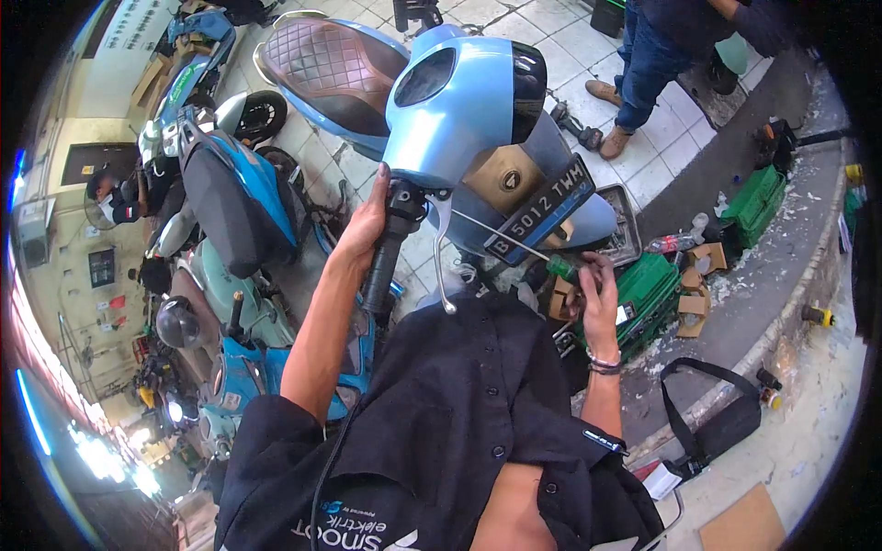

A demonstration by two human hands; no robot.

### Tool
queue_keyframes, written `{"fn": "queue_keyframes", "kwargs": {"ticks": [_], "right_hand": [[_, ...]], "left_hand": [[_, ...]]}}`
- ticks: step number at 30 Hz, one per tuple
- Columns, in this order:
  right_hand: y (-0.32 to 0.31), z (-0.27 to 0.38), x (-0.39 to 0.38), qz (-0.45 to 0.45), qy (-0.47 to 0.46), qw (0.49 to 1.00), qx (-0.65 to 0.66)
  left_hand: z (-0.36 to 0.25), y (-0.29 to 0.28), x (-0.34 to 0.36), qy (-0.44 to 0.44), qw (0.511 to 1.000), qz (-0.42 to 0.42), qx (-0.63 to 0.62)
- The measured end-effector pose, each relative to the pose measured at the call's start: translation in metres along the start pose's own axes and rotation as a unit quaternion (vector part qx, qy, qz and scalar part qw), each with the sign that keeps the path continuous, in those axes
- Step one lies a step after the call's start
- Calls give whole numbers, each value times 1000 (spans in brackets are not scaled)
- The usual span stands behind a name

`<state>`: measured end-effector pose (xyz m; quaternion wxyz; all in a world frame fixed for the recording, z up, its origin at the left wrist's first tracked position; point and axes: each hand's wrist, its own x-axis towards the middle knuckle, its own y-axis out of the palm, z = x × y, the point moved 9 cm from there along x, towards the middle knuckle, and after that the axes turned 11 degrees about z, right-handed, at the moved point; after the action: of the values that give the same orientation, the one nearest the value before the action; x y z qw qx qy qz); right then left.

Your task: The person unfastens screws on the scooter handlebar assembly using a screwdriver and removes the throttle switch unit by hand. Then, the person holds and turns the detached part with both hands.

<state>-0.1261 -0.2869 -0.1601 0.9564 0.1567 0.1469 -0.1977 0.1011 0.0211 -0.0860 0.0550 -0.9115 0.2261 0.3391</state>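
i see the left hand (369,219) at the edge of the light-blue cowl (459,106), thumb up, beside the black grip (390,241); what its hidden fingers clasp, i can't tell. the right hand (595,298) holds a green-handled screwdriver (561,268), its tip just under the cowl, near the silver lever (439,246).

Glossy scooter cowl (459,115), matt black grip (378,280), smooth metal brake lever (439,243), plastic screwdriver handle (559,268)
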Motion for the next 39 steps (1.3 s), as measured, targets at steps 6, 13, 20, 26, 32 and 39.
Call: {"fn": "queue_keyframes", "kwargs": {"ticks": [6,13,20,26,32,39], "right_hand": [[-7,-28,-4,39,69,997,24],[-8,-6,-1,14,-49,998,42],[6,0,-2,-3,-12,997,82],[-3,-32,4,34,81,996,26],[-1,-17,4,57,-15,997,57],[6,24,18,47,-91,993,-57]], "left_hand": [[6,-4,6,7,1000,8,2],[-1,-1,0,5,999,-21,30],[-1,-3,5,13,1000,-5,16],[-6,5,1,30,1000,2,5],[6,-2,3,26,999,5,-20],[2,-5,7,15,1000,-1,0]]}}
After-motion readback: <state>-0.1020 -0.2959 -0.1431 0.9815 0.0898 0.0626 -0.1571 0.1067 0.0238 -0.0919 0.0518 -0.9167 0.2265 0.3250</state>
